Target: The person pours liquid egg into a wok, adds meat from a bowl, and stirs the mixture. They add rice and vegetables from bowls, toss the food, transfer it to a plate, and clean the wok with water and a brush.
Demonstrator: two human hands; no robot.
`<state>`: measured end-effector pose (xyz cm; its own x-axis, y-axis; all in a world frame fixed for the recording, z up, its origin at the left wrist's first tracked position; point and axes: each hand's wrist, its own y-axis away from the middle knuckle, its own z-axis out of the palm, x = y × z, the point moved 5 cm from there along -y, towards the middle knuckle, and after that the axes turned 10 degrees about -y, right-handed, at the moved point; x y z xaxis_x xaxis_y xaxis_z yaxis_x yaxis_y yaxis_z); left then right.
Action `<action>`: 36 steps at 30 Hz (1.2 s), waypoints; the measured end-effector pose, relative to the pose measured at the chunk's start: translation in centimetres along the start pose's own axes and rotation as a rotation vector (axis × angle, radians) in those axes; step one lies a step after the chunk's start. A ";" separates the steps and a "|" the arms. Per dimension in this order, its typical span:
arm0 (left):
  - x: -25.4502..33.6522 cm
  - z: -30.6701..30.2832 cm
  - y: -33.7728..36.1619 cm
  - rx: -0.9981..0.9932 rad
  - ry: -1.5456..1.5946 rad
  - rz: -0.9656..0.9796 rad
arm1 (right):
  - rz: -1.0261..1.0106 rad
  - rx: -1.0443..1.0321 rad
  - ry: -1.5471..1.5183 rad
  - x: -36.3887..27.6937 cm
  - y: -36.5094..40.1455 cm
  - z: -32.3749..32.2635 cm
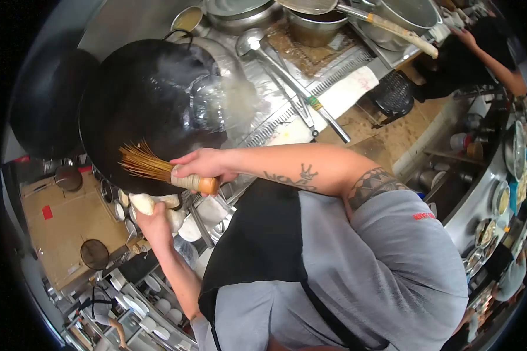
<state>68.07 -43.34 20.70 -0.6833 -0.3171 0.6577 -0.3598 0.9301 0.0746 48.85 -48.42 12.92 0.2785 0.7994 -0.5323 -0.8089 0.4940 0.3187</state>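
Note:
My right hand (205,165) is wrapped round the bound handle of a bamboo wok brush (143,162). The brush's splayed bristles are over the near inner side of a large black wok (120,96). Steam and splashing water (208,102) show in the far right part of the wok. At the wok's near rim, my left hand (153,222) is closed on a folded whitish cloth (141,203). Whether the cloth is round a wok handle is hidden.
A ladle (281,70) lies across the steel counter beside a folded white towel (357,85). Metal pots (316,29) and a long-handled strainer (386,26) stand beyond. Another black wok (50,102) is at far left. Co-workers (102,310) are at the lower left and upper right.

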 end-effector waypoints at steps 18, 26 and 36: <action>-12.2 7.4 1.3 0.013 0.839 -0.529 | -0.231 1.020 1.026 -2.5 6.6 -20.1; -10.7 10.8 -2.2 -0.271 1.101 -0.531 | -0.467 1.231 1.298 1.7 10.7 -24.1; -9.2 17.0 -9.0 -0.305 1.264 -0.463 | -0.218 1.421 1.130 7.3 21.1 -29.0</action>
<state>66.78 -51.91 1.27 0.5537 -0.3758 0.7431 -0.1298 0.8426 0.5227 18.77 -42.02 -7.00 -0.6239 0.3987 -0.6722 0.3600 0.9100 0.2056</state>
